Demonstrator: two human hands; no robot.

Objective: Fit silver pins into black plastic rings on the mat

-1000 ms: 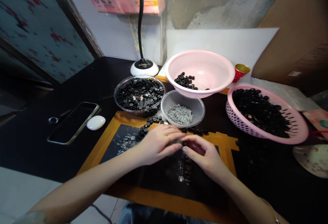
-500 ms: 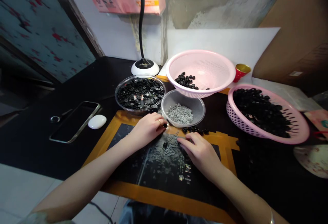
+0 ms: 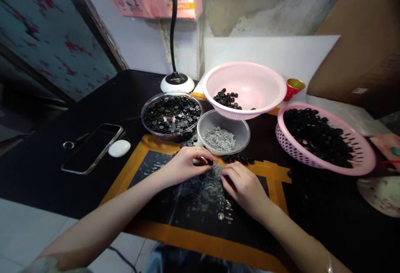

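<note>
My left hand (image 3: 186, 165) is closed in a pinch, with a small black round part (image 3: 210, 162) between thumb and fingertips. It is over the left edge of a loose pile of silver screws (image 3: 210, 181) on the dark work mat (image 3: 200, 212). My right hand (image 3: 242, 181) lies at the pile's right side, fingers curled together; whatever is between them is hidden. Just behind the hands stands a clear bowl (image 3: 244, 136) with many more screws. Loose black parts (image 3: 239, 159) lie between that bowl and my right hand.
A clear bowl of flat black discs (image 3: 171, 113) stands left of the screws. Behind is a pink colander (image 3: 265, 85); a pink basket (image 3: 365, 152) of black parts is at right. A lamp base (image 3: 177, 82), phone (image 3: 92, 148) and white oval object (image 3: 119, 148) are left.
My left hand has drawn down and right, from the bowls' edge to the screw pile, carrying the black part. My right hand has shifted slightly right, its fingers more curled.
</note>
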